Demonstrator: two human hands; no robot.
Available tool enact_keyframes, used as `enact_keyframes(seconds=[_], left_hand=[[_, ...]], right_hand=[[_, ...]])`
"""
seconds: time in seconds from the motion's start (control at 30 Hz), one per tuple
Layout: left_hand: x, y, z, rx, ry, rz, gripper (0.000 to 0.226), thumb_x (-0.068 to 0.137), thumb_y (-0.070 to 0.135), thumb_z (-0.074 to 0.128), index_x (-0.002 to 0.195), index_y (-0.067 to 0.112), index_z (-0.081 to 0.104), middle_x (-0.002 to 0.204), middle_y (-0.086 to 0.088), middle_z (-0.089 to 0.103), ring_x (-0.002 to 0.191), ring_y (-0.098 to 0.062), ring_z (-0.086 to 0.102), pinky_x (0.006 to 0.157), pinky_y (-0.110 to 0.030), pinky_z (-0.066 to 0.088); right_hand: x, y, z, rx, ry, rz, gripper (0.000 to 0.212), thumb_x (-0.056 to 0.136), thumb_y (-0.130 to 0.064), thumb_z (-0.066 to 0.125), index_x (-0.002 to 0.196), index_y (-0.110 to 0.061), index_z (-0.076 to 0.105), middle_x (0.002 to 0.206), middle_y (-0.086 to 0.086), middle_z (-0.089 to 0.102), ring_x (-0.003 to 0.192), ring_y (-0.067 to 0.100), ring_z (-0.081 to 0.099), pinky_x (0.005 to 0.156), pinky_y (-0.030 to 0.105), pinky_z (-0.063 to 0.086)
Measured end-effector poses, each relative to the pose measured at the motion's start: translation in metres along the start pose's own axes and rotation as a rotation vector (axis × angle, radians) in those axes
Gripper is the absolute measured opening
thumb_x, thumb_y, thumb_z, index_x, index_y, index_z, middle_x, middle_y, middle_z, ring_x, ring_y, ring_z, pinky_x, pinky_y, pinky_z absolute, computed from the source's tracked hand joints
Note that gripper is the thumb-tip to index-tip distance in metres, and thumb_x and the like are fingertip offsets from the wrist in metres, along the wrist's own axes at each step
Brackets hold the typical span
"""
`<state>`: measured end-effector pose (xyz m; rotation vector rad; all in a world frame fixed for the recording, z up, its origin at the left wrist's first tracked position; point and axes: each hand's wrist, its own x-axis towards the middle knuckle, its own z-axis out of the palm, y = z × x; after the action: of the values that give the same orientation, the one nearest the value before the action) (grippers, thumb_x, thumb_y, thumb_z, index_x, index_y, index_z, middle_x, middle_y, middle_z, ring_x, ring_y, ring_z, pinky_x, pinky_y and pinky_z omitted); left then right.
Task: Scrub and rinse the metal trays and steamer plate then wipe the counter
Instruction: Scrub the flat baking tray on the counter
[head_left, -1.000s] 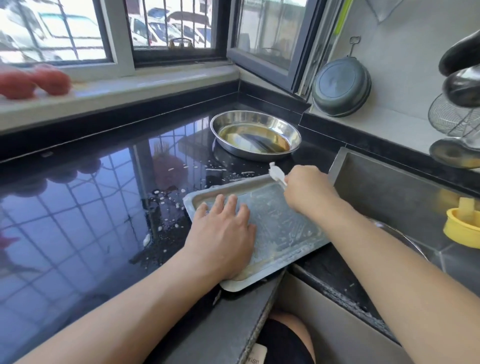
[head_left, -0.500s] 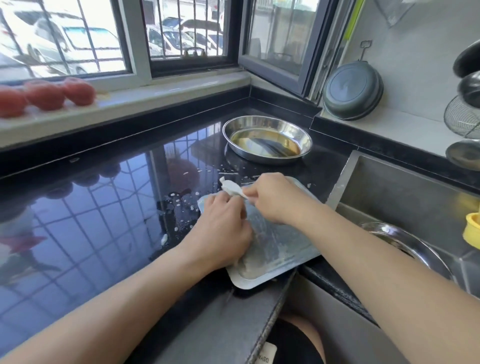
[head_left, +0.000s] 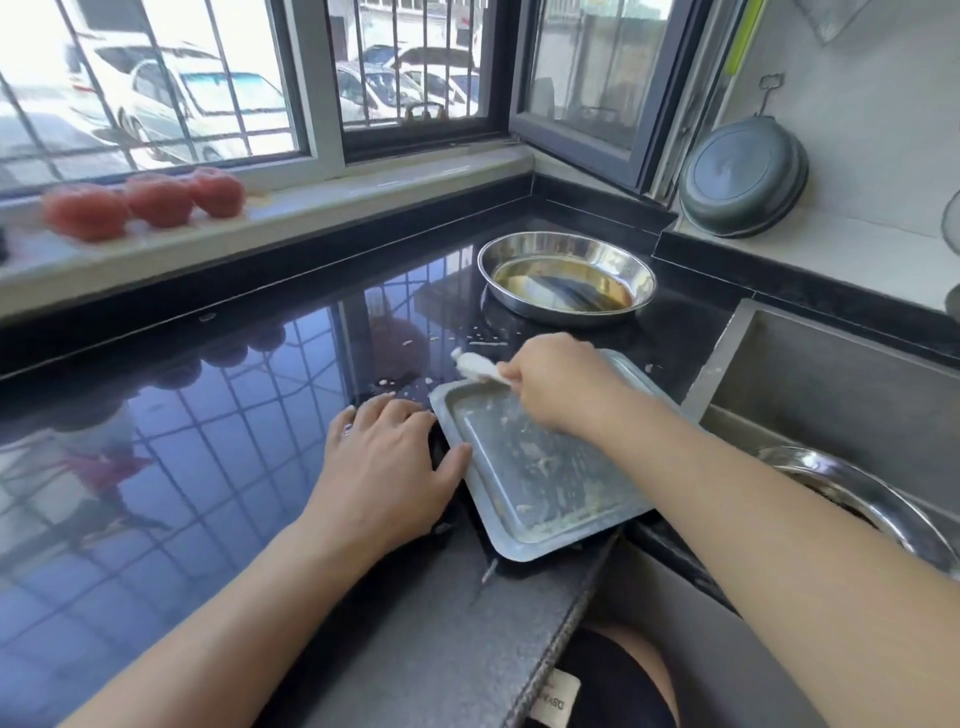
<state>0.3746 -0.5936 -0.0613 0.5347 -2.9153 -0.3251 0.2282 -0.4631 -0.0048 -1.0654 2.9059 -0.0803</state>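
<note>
A rectangular metal tray (head_left: 540, 483) smeared with residue lies on the black counter (head_left: 218, 415) beside the sink, its near corner over the counter's edge. My right hand (head_left: 561, 384) grips a white scraper (head_left: 475, 365) at the tray's far left corner. My left hand (head_left: 384, 467) lies flat on the counter, its thumb against the tray's left rim. A round steel pan (head_left: 566, 275) with brown liquid stands behind the tray. Another round metal piece (head_left: 857, 499) lies in the sink.
The steel sink (head_left: 831, 374) is at the right. A dark lidded pan (head_left: 743, 176) leans on the wall behind it. Three red tomatoes (head_left: 145, 200) sit on the window sill at left. White crumbs (head_left: 483, 340) dot the counter near the tray.
My left hand slid off the tray onto the counter at its left rim. My right hand carried the scraper from the tray's far right side to its far left corner.
</note>
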Motion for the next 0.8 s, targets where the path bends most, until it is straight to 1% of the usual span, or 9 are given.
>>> enact_keyframes(seconds=[0.07, 0.2, 0.23, 0.33, 0.5, 0.57, 0.6, 0.7, 0.8], left_hand=[[-0.001, 0.0, -0.001, -0.003, -0.009, -0.004, 0.059, 0.099, 0.067, 0.035, 0.139, 0.031, 0.06, 0.152, 0.009, 0.05, 0.148, -0.017, 0.032, 0.126, -0.046, 0.017], [-0.003, -0.003, 0.001, -0.057, -0.033, -0.009, 0.059, 0.1, 0.066, 0.033, 0.142, 0.032, 0.056, 0.154, 0.011, 0.046, 0.148, -0.015, 0.034, 0.126, -0.049, 0.017], [-0.003, -0.004, 0.002, -0.055, -0.032, -0.005, 0.058, 0.1, 0.065, 0.032, 0.142, 0.032, 0.055, 0.154, 0.011, 0.045, 0.148, -0.016, 0.034, 0.126, -0.05, 0.017], [-0.004, -0.005, 0.006, -0.055, -0.024, -0.006, 0.058, 0.101, 0.065, 0.031, 0.142, 0.029, 0.053, 0.152, 0.008, 0.046, 0.146, -0.018, 0.034, 0.126, -0.05, 0.018], [-0.003, -0.002, 0.011, -0.081, -0.02, -0.036, 0.061, 0.099, 0.063, 0.03, 0.148, 0.03, 0.041, 0.146, 0.002, 0.05, 0.142, -0.023, 0.038, 0.124, -0.051, 0.022], [-0.004, 0.0, 0.011, -0.039, -0.013, -0.015, 0.062, 0.098, 0.065, 0.026, 0.155, 0.04, 0.027, 0.141, 0.001, 0.051, 0.137, -0.026, 0.042, 0.122, -0.051, 0.025], [-0.005, 0.002, 0.011, 0.003, -0.012, 0.002, 0.062, 0.097, 0.065, 0.021, 0.156, 0.045, 0.023, 0.138, 0.0, 0.051, 0.134, -0.028, 0.044, 0.12, -0.051, 0.027], [-0.006, 0.008, 0.009, 0.085, -0.024, 0.028, 0.063, 0.095, 0.062, 0.012, 0.154, 0.049, 0.028, 0.138, -0.002, 0.05, 0.129, -0.03, 0.046, 0.116, -0.052, 0.031], [-0.005, 0.004, 0.007, 0.059, -0.048, 0.032, 0.064, 0.094, 0.065, 0.011, 0.154, 0.05, 0.028, 0.141, -0.002, 0.045, 0.133, -0.03, 0.041, 0.116, -0.049, 0.03]], right_hand=[[0.0, 0.012, -0.001, -0.046, 0.009, 0.029, 0.035, 0.099, -0.021, 0.054, 0.128, -0.037, 0.067, 0.117, 0.006, 0.063, 0.096, 0.032, 0.061, 0.084, 0.038, 0.053], [-0.024, 0.012, 0.012, 0.084, -0.124, -0.126, 0.03, 0.102, -0.032, 0.057, 0.128, -0.043, 0.066, 0.103, -0.009, 0.063, 0.098, 0.026, 0.064, 0.082, 0.035, 0.051], [-0.033, 0.015, 0.014, 0.101, -0.145, -0.135, 0.029, 0.102, -0.034, 0.057, 0.128, -0.042, 0.066, 0.097, -0.01, 0.062, 0.098, 0.026, 0.064, 0.08, 0.033, 0.049], [-0.059, 0.029, 0.011, 0.073, -0.184, -0.164, 0.027, 0.103, -0.04, 0.053, 0.126, -0.04, 0.067, 0.072, -0.014, 0.042, 0.081, 0.023, 0.052, 0.064, 0.026, 0.035], [-0.112, 0.048, -0.009, 0.026, -0.404, -0.271, 0.027, 0.102, -0.047, 0.05, 0.123, -0.041, 0.066, 0.082, -0.013, 0.054, 0.085, 0.019, 0.058, 0.076, 0.031, 0.046], [-0.12, 0.05, -0.014, -0.003, -0.391, -0.251, 0.026, 0.102, -0.045, 0.052, 0.124, -0.045, 0.065, 0.082, -0.015, 0.053, 0.088, 0.016, 0.056, 0.076, 0.028, 0.042], [-0.12, 0.05, -0.015, 0.006, -0.331, -0.223, 0.026, 0.102, -0.044, 0.054, 0.126, -0.047, 0.064, 0.083, -0.015, 0.052, 0.09, 0.016, 0.056, 0.076, 0.028, 0.041], [-0.117, 0.038, -0.011, 0.137, -0.185, -0.196, 0.029, 0.101, -0.04, 0.056, 0.128, -0.048, 0.064, 0.079, -0.019, 0.046, 0.094, 0.014, 0.058, 0.078, 0.026, 0.042], [-0.132, 0.033, -0.01, 0.205, -0.277, -0.211, 0.027, 0.1, -0.041, 0.059, 0.124, -0.048, 0.067, 0.075, -0.024, 0.045, 0.081, -0.001, 0.05, 0.07, 0.015, 0.035]])
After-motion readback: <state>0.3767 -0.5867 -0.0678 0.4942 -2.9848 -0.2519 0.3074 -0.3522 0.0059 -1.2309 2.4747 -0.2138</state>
